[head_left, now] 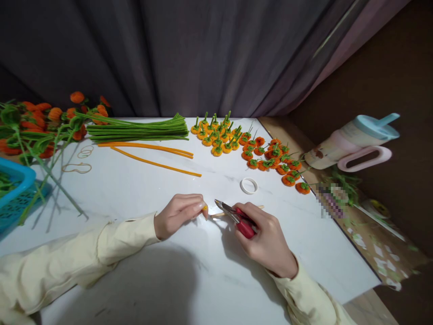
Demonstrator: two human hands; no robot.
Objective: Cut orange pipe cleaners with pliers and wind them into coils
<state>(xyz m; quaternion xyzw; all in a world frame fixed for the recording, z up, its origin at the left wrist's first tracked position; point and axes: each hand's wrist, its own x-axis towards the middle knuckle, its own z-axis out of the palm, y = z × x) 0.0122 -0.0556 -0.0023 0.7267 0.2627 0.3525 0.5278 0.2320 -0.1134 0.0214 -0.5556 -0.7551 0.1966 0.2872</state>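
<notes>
My right hand is closed around red-handled pliers, whose jaws look slightly parted and point up and to the left. Just left of the jaw tips, my left hand pinches a small yellow-orange piece; most of it is hidden by the fingers, but it looks like pipe cleaner. A thin wooden stick lies on the table, partly covered by the pliers. Beyond my hands, loose orange pipe cleaners lie below a bundle of green pipe cleaners.
Several yellow and orange pipe-cleaner pumpkins stand at the back. A white tape ring lies before them. A tumbler stands at right. At left are a blue basket, orange flowers and rubber bands.
</notes>
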